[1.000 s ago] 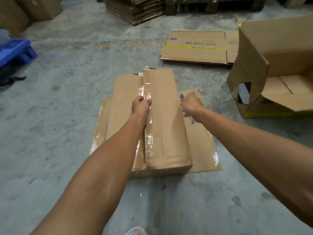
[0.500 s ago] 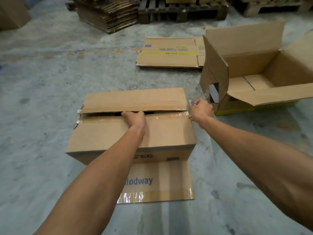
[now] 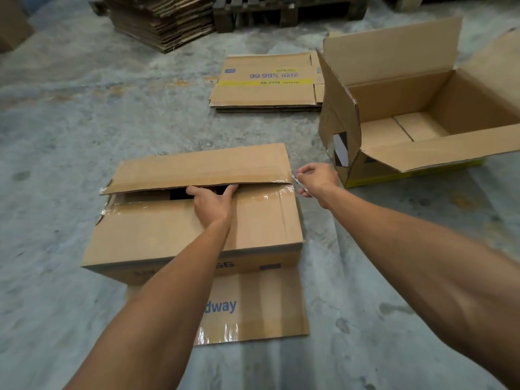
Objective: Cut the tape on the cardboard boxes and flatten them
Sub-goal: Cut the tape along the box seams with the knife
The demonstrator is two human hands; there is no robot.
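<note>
left grip (image 3: pixel 212 202): lying palm-down on the near top flap of the box, centre of the frame; fingers spread and curling over the flap's far edge into the dark gap, not closed round anything
right grip (image 3: pixel 316 178): hovering just off the box's right end, centre-right of the frame; fingers pinching a small pale item, blade or tape scrap, cannot tell which
box (image 3: pixel 180 229): sitting on the floor at centre frame, long side running left-right; seam along the top is parted
far flap (image 3: pixel 202 168): lifting slightly above the near one, dark opening showing between them
tape (image 3: pixel 267 196): clear strip glinting along the near flap's seam edge, loose ragged ends sticking out at both corners of the seam
bottom flap (image 3: pixel 253 311): lying flat on the floor toward the camera, lower centre, blue lettering partly hidden by the left forearm, glossy tape along its near edge
open box (image 3: pixel 416 108): standing at the upper right of the frame, flaps up and out, inside bare; just beside the right grip, apart from it
flattened boxes (image 3: pixel 267 83): lying in a low pile at upper centre, yellow band and blue print on top
cardboard stack (image 3: pixel 163 21): sitting at the top left, tall pile of flat sheets
pallet (image 3: pixel 281 9): resting at the top edge, next to the stack
floor (image 3: pixel 70 122): grey concrete, stained
</note>
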